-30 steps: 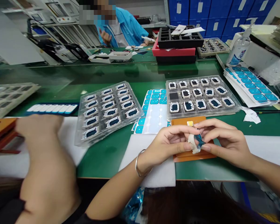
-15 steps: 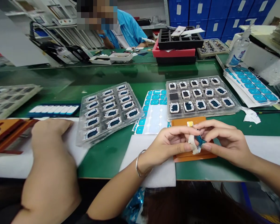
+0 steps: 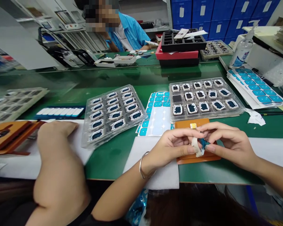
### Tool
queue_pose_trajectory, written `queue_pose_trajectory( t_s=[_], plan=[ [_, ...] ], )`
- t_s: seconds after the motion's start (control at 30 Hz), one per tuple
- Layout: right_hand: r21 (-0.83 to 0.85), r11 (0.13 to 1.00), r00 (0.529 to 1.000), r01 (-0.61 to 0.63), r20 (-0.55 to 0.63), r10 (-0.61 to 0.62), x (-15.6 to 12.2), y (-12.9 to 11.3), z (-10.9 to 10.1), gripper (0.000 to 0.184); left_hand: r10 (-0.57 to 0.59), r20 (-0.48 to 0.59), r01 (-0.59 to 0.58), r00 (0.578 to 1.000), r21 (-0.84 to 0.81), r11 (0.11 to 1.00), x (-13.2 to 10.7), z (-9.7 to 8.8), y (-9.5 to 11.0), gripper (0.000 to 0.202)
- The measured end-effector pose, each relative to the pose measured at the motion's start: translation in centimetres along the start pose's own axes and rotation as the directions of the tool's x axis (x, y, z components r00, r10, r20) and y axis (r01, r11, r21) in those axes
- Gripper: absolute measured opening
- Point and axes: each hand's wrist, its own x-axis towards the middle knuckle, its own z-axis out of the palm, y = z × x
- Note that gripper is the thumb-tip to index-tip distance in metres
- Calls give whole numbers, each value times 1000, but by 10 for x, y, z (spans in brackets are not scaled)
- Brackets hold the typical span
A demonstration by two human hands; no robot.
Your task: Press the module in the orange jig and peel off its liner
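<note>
Blue-and-white film piece (image 3: 197, 147) pinched between the fingertips of left hand (image 3: 172, 147) and right hand (image 3: 231, 146), midway between them, over orange pad (image 3: 198, 160); white strip's long axis runs roughly front-to-back, blue part nearer right hand.

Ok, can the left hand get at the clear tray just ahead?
Probably yes: only the orange pad lies before the clear tray, but the left hand pinches a white-and-blue strip with the right hand, so must release first.
</note>
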Motion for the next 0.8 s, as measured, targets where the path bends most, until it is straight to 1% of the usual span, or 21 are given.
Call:
queue_pose_trajectory(
  t_s=[0.2, 0.3, 0.43, 0.63, 0.8],
  plan=[
    [-30, 1000, 1000, 4, 13, -4, -2, 2, -2, 9, 6, 47, -5, 999, -22, 1000, -1, -1, -1, 29],
    [-34, 999, 1000, -7, 16, 7, -2, 3, -3, 9, 34, 61, -32, 998, -32, 999, 0, -1, -1, 29],
    [-35, 998, 999, -53, 2, 53, -1, 2, -4, 13, 79, 68, -74, 995, -71, 995, 1, 0, -2, 33],
    [-15, 998, 998, -65, 11, 65, 1, 0, -3, 15, 64, 40, -62, 997, -34, 997, 1, 1, -2, 34],
    [-1, 998, 998, -62, 1, 62, 0, 1, -4, 14, 74, 50, -72, 996, -44, 996, 1, 0, -3, 32]
  ],
)
